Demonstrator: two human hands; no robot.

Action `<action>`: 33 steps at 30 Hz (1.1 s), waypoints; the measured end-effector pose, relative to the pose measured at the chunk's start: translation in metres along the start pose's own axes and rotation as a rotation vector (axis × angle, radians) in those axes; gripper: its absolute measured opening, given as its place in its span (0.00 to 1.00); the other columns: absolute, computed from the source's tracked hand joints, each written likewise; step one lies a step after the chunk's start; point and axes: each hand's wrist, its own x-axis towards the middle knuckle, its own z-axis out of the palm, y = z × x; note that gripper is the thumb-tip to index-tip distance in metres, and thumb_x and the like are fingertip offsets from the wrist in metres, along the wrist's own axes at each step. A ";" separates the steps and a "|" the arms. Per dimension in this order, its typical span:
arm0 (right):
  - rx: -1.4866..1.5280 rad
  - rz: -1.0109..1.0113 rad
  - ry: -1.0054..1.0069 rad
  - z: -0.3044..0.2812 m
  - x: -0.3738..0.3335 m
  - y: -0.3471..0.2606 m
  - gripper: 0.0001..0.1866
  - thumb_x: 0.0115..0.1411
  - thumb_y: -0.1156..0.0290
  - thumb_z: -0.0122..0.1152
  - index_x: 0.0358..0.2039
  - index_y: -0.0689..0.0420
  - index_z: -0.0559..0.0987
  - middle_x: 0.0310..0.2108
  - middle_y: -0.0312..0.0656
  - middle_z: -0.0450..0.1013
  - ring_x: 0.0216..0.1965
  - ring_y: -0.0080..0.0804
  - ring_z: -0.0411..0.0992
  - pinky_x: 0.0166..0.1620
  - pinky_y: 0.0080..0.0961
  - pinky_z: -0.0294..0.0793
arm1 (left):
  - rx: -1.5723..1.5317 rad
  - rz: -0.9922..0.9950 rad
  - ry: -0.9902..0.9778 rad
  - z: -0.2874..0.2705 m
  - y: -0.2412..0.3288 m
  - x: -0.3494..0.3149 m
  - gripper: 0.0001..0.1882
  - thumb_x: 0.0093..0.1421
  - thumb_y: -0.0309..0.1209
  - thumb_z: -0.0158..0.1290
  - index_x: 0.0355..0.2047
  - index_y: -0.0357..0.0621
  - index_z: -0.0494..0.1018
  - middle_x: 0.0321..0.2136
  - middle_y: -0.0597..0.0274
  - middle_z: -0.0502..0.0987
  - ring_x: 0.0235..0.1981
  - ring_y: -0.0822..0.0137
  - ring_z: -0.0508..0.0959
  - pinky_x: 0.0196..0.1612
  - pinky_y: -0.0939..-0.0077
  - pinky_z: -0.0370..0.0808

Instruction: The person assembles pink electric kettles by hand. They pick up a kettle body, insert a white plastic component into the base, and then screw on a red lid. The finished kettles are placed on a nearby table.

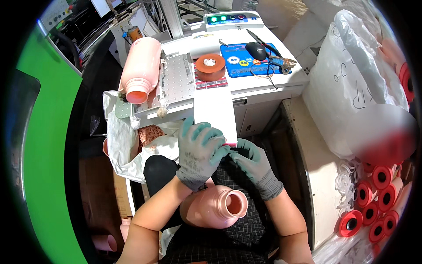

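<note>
Lap bottle: a glossy pink wide-necked bottle (pixel 203 207) lies on its side across the lap, its open mouth turned to the right, the smooth inner wall showing.
Worktop bottle: a larger pink bottle (pixel 143 59) lies at the left of the white worktop (pixel 281 85), ribbed neck and open mouth towards the person, beside a perforated metal plate (pixel 179 79).
Left sack: a white woven sack (pixel 118 147) stands open below the worktop, with copper-coloured shreds (pixel 150 133) inside.
Right sack: a tall white sack (pixel 327 90) bears dark handwritten marks; its contents cannot be made out.
Red-ended parts: pink cylinders with red, black-centred ends (pixel 381 177) are heaped at the right, near a pile of white rings (pixel 345 182).
Label strip: a plain white strip (pixel 214 110) hangs over the worktop's front edge, with a pinkish-red band at its lower end, above the lap bottle.
Left hand: the gloved left hand (pixel 200 147) has its fingers bent over the strip's lower end, gripping it.
Right hand: the gloved right hand (pixel 254 162) has curled fingers just beside the strip's lower corner; whether they grip it cannot be told.
</note>
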 end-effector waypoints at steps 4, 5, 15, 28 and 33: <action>-0.003 -0.027 -0.021 0.002 -0.001 0.000 0.20 0.64 0.75 0.60 0.57 0.65 0.77 0.44 0.39 0.79 0.41 0.16 0.74 0.45 0.18 0.74 | -0.002 0.050 0.034 -0.013 0.006 -0.002 0.13 0.49 0.34 0.68 0.35 0.49 0.79 0.40 0.63 0.78 0.48 0.53 0.75 0.62 0.44 0.65; 0.043 -0.026 0.042 0.002 -0.005 0.000 0.21 0.65 0.74 0.60 0.58 0.65 0.76 0.45 0.40 0.79 0.42 0.17 0.74 0.45 0.18 0.75 | -0.008 0.060 0.036 -0.014 0.009 -0.004 0.13 0.49 0.34 0.68 0.35 0.49 0.80 0.40 0.62 0.78 0.48 0.53 0.75 0.62 0.45 0.66; 0.186 0.611 -0.159 -0.044 -0.151 0.036 0.37 0.73 0.45 0.48 0.69 0.63 0.64 0.52 0.48 0.77 0.43 0.30 0.78 0.45 0.24 0.79 | -0.938 -0.177 -0.056 -0.026 0.098 -0.128 0.11 0.59 0.31 0.62 0.43 0.51 0.81 0.41 0.64 0.84 0.40 0.62 0.84 0.46 0.62 0.80; -0.006 0.104 0.061 0.054 -0.177 0.059 0.54 0.56 0.72 0.74 0.75 0.67 0.50 0.69 0.50 0.64 0.65 0.36 0.68 0.65 0.33 0.70 | -1.175 -1.312 0.356 -0.115 0.053 -0.152 0.06 0.62 0.25 0.63 0.39 0.37 0.80 0.29 0.64 0.80 0.29 0.75 0.78 0.36 0.79 0.76; 0.016 0.115 0.029 0.066 -0.176 0.067 0.58 0.55 0.71 0.77 0.76 0.68 0.47 0.68 0.53 0.65 0.64 0.37 0.69 0.64 0.34 0.72 | -1.255 -1.425 0.345 -0.112 0.037 -0.181 0.06 0.63 0.26 0.61 0.38 0.36 0.80 0.27 0.65 0.79 0.27 0.77 0.75 0.34 0.81 0.73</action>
